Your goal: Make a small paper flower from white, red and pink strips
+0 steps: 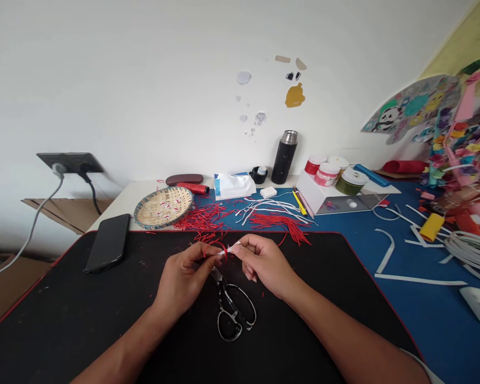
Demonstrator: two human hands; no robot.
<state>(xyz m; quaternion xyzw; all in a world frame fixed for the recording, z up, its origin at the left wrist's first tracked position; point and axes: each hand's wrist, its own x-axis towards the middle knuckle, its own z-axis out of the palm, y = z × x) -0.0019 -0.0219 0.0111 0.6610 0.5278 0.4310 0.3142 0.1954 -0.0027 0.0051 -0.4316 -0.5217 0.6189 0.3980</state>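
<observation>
Both hands meet over the black mat [84, 330]. My left hand [184, 277] pinches a thin red string [210, 248] that loops by its fingertips. My right hand [264, 264] pinches a small white strip [232, 248], its tip touching the left fingers. The string seems to wrap the strip's end. Black-handled scissors [232, 306] lie on the mat just below the hands. Loose red strings [208, 218] and a second red bundle [280, 224] lie beyond the hands at the mat's far edge.
A woven basket [164, 207] and a black phone [108, 242] lie at the left. White strips [268, 205], a black flask [285, 157], tape rolls [328, 173] and a tissue pack [234, 185] stand at the back. Colourful paper crafts [460, 144] crowd the right on the blue cover.
</observation>
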